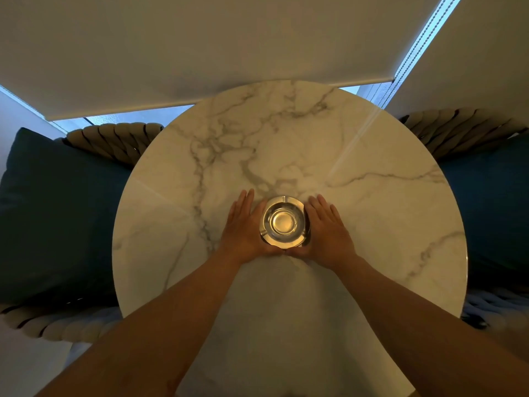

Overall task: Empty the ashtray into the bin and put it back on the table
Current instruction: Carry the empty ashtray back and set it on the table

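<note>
One round metal ashtray (283,220) sits on the one round marble bench (372,213), slightly toward six o'clock from its centre, its bowl looking bare and shiny. Two bare hands flank it: the left hand (243,224) at its nine o'clock, the right hand (329,227) at its three o'clock. Both lie flat, palms down, fingers (322,203) straight and pressed close together, pointing toward twelve o'clock; the thumbs curve under the ashtray's six o'clock edge and nearly meet there. Whether the hands grip it or only touch it I cannot tell. Two dark blue cushions show, one (57,210) at nine o'clock, one (492,202) at three.
</note>
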{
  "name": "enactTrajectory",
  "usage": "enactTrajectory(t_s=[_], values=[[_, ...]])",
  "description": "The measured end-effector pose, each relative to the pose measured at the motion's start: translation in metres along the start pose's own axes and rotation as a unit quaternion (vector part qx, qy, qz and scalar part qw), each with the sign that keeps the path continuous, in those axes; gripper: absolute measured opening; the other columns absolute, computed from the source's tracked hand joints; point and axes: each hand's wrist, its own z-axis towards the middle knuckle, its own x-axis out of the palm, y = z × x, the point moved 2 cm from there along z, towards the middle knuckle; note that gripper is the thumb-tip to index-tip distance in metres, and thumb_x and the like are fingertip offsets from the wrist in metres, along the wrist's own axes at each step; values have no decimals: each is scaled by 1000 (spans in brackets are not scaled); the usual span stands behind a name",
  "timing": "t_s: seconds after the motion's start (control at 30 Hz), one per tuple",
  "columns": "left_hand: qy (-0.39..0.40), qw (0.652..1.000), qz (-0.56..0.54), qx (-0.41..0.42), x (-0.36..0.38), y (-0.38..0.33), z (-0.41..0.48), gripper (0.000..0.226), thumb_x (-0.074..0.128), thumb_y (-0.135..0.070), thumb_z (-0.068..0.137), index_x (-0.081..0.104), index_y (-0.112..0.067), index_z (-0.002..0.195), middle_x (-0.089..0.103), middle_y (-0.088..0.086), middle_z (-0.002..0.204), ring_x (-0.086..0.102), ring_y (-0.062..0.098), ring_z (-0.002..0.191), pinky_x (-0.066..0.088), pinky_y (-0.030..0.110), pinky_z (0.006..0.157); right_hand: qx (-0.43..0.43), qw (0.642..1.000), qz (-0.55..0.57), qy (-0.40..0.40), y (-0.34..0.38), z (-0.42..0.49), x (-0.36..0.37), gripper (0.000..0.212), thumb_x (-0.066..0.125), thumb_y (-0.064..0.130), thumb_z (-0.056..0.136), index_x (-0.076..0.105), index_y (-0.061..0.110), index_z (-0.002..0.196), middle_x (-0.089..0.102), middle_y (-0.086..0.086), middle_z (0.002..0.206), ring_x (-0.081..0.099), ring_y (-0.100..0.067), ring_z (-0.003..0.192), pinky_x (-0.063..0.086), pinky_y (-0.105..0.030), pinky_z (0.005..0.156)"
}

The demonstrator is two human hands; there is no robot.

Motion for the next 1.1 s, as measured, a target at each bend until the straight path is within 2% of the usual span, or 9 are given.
enactTrajectory(t_s=[0.13,0.27,0.4,0.5,0.57,0.7,0.83,0.97,1.1], values=[[31,999,3,9,-4,3,5,127,84,-64,52,18,-29,154,-3,9,166,-14,27,152,3,44,124,-7,1000,0,-7,-7,-1,1,124,55,84,55,31,5,147,29,-16,158,15,-32,151,19,-51,120],[54,999,10,4,-4,7,5,131,82,-66,52,7,-33,155,-11,6,166,-21,23,151,0,44,124,-21,1000,-3,4,-8,4,-7,124,61,81,55,25,12,152,19,-15,162,7,-32,152,15,-50,121],[31,999,-20,-1,-3,4,-2,130,84,-64,49,15,-28,154,0,8,166,-10,24,153,5,44,124,-19,1000,-7,-5,-6,4,-7,119,69,76,57,31,11,149,20,-17,161,8,-34,151,15,-52,121],[11,1000,-14,8,1,4,-3,129,85,-64,49,22,-21,153,9,10,165,-2,27,154,9,42,124,-7,1000,6,-4,-3,0,-2,120,62,80,56,31,9,148,23,-16,160,10,-33,151,14,-48,121],[9,1000,-25,16,2,3,-2,126,87,-60,51,27,-15,152,16,12,164,4,28,153,12,42,124,-7,1000,27,-5,-4,-2,1,122,60,81,55,33,6,147,27,-17,159,13,-33,151,19,-48,121],[-2,999,-39,35,3,2,-1,123,90,-55,51,35,-5,148,29,17,159,16,33,151,20,44,122,-11,998,61,-4,-6,-2,1,119,79,66,57,33,2,147,29,-18,158,14,-32,151,20,-45,121],[-3,998,-41,40,6,2,0,123,91,-55,50,35,-3,148,29,17,159,17,33,151,21,44,122,-8,998,67,-8,-9,-3,2,119,80,65,57,34,-1,146,30,-19,157,15,-32,150,20,-43,121],[6,998,-31,53,4,2,2,124,90,-56,50,33,-7,149,27,14,160,14,30,152,16,36,121,-3,997,78,-5,-9,-5,3,120,78,66,58,33,-1,146,29,-18,158,13,-31,151,19,-41,121],[3,998,-27,56,4,1,2,123,88,-59,50,35,-6,148,29,16,159,17,32,151,18,41,123,-17,998,66,-10,-11,-4,0,119,80,63,58,32,1,147,28,-18,158,13,-32,151,20,-44,122]])
